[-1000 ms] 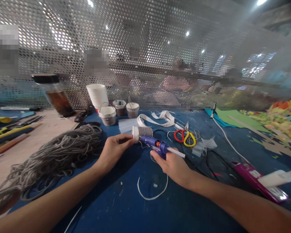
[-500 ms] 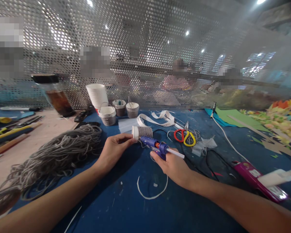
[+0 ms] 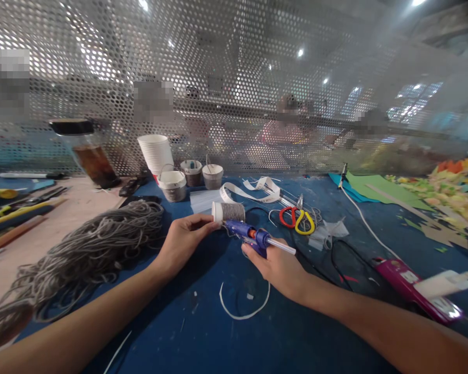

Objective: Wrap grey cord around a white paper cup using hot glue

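Observation:
My left hand (image 3: 185, 239) pinches the white rim of a paper cup (image 3: 233, 212) that lies on its side, its wall wound with grey cord. In my right hand (image 3: 283, 267) is a blue glue gun (image 3: 239, 227), with a clear glue stick jutting from its back end. The gun's nozzle is close to the cup's rim by my left fingertips; whether it touches cannot be made out. Left of my hands lies a large bundle of grey cord (image 3: 113, 239). Below the gun a curved white strip (image 3: 244, 317) rests on the blue table (image 3: 203, 343).
Small cord-wrapped cups (image 3: 172, 187) stand behind, near stacked white cups (image 3: 156, 150) and a jar of dark liquid (image 3: 93, 158). Scissors (image 3: 304, 222) and a white ribbon (image 3: 253, 195) lie beyond the gun. A magenta power strip (image 3: 407, 280) is at right, coloured paper (image 3: 386, 189) behind it.
Almost nothing differs. Both hands, the cup and the glue gun keep nearly the same places, with only a very slight shift at the gun.

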`<state>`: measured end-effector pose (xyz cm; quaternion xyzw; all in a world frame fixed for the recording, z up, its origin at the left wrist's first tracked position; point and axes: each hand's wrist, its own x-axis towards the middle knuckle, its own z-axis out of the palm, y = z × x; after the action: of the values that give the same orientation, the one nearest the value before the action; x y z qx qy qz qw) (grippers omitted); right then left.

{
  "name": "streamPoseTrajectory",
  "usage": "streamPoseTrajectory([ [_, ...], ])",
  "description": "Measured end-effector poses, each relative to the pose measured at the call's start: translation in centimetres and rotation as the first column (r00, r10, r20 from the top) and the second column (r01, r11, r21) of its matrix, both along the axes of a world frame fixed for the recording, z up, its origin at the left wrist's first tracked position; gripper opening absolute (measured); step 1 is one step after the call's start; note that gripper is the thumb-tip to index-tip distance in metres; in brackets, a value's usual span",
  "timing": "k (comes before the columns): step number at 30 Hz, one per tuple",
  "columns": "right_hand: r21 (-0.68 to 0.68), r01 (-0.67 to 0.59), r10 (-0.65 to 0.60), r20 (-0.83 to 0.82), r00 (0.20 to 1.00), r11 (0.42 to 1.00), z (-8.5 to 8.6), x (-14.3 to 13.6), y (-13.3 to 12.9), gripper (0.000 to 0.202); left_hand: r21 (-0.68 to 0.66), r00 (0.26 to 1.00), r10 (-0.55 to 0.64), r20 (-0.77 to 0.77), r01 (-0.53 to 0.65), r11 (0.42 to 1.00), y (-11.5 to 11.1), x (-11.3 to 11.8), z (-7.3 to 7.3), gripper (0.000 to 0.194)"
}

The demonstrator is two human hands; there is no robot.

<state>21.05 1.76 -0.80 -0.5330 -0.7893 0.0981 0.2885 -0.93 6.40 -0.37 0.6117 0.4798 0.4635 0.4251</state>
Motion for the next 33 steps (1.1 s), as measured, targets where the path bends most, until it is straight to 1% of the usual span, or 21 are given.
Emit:
streamPoseTrajectory([
  [12,-0.016,-0.006,0.006,0.038,0.999,1.000,0.11,0.03,-0.17,0.032,0.010,1.000,-0.007,0.003,0.006,1.000,0.03,-0.08,-0.07,0.022],
  [18,-0.046,0.001,0.001,0.051,0.999,0.999,0.28,0.03,-0.23,0.030,0.006,1.000,-0.010,0.004,0.010,1.000,0.00,-0.06,0.07,0.023],
  [27,-0.031,-0.002,0.004,0.074,0.997,1.000,0.25,0.10,-0.28,0.031,0.016,1.000,-0.008,-0.011,0.008,1.000,-0.12,-0.02,0.15,0.024],
  [33,-0.026,0.006,-0.005,0.031,0.999,1.000,0.24,0.17,-0.27,0.034,0.030,1.000,-0.016,-0.021,0.017,0.999,0.00,-0.10,0.03,0.026],
])
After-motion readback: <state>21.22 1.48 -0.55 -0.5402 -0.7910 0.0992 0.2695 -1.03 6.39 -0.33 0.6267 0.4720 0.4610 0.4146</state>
